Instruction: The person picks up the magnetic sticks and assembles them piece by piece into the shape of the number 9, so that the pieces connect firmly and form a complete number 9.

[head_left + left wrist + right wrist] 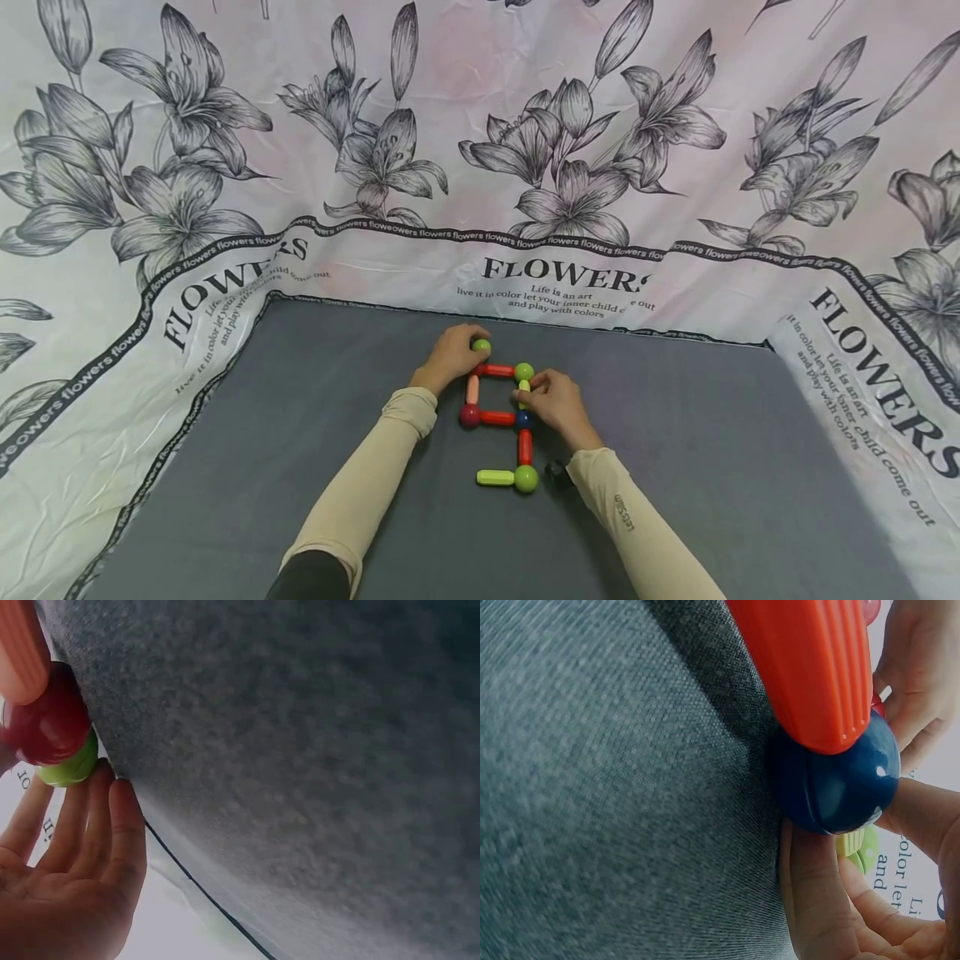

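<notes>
In the head view, rods and balls form a flat square with a tail below it. My left hand (452, 358) is at the top left corner, its fingers on a green ball (482, 345); the thumb is at the neighbouring red ball (49, 724). At the square's right side, my right hand (553, 402) pinches a yellow-green rod (524, 388) between another green ball (523, 372) and a dark blue ball (840, 776). Red rods (498, 418) form the top and bottom sides, a salmon rod (472, 390) the left, with a dark red ball (469, 415) below it.
From the blue ball, a red rod (525, 447) runs down to a green ball (526, 478), with a yellow-green rod (495, 477) pointing left. A small dark object (556, 472) shows beside the right wrist. Flower-printed cloth (420, 275) borders the grey surface (300, 400).
</notes>
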